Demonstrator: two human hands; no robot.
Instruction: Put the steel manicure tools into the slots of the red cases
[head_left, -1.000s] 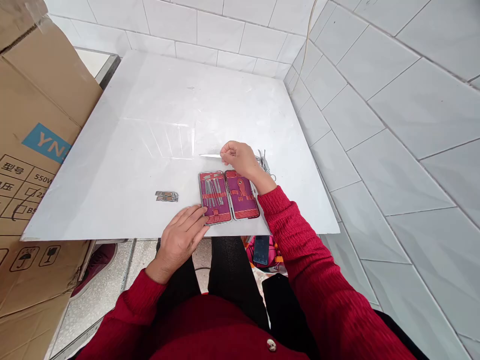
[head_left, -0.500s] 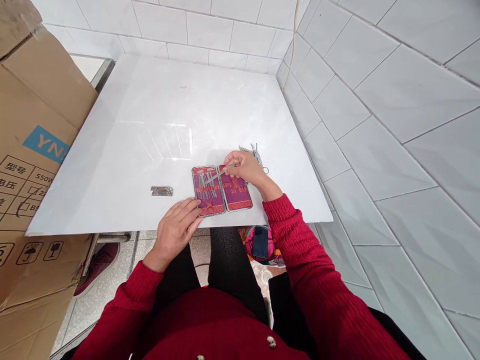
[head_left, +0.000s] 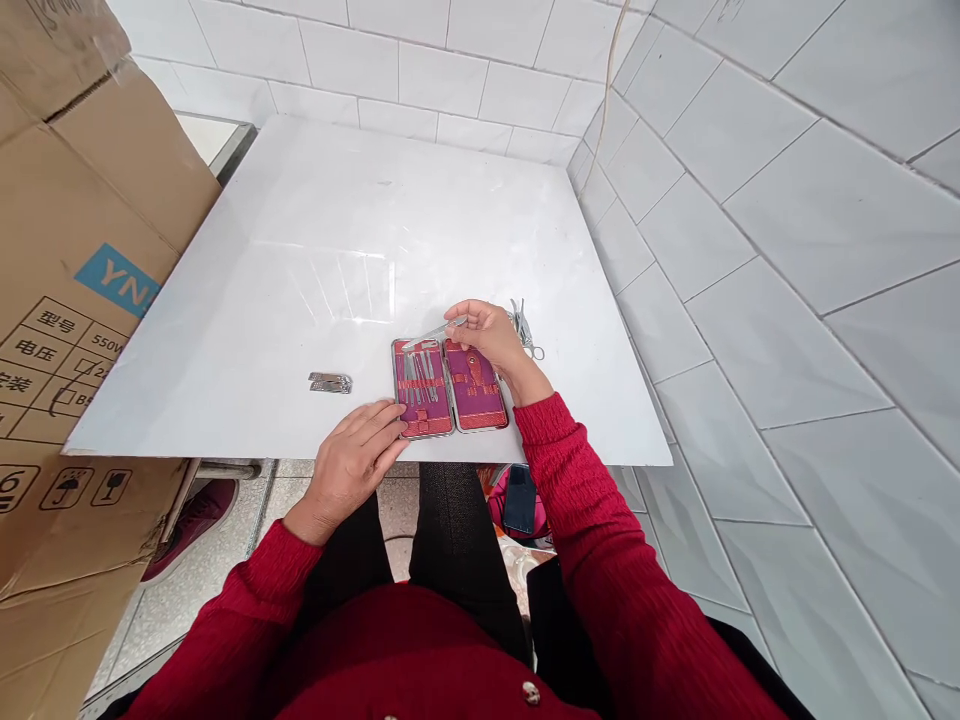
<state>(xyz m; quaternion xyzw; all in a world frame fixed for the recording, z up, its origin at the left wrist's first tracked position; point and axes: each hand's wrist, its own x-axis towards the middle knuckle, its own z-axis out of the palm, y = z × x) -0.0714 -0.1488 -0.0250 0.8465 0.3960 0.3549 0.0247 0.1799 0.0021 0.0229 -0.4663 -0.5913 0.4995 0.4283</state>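
An open manicure case [head_left: 481, 421] with a purple and red lining lies on the white table, several slim metal tools [head_left: 421, 378] under the straps of its left half. My left hand [head_left: 358, 455] grips the case's front left corner, fingers on top and thumb along the front edge. Above the case, my right hand [head_left: 491, 340] pinches a slim metal manicure tool [head_left: 426, 335] between thumb and fingers. It slants over the top edge of the left half; its exact kind is unclear. Left of the case lie nail clippers [head_left: 330, 382].
Scissors and other metal tools [head_left: 525, 325] lie beyond my right hand, partly hidden. A large cardboard box [head_left: 112, 210] stands left of the table [head_left: 315, 170]. Tiled walls [head_left: 705, 240] close off the back and right. A dark phone [head_left: 520, 498] rests on a pink bag below the table.
The slim tool in my right hand has moved from over the strapped tools to the case's top edge and lies flatter. My left hand stays on the case. The view has shifted slightly.
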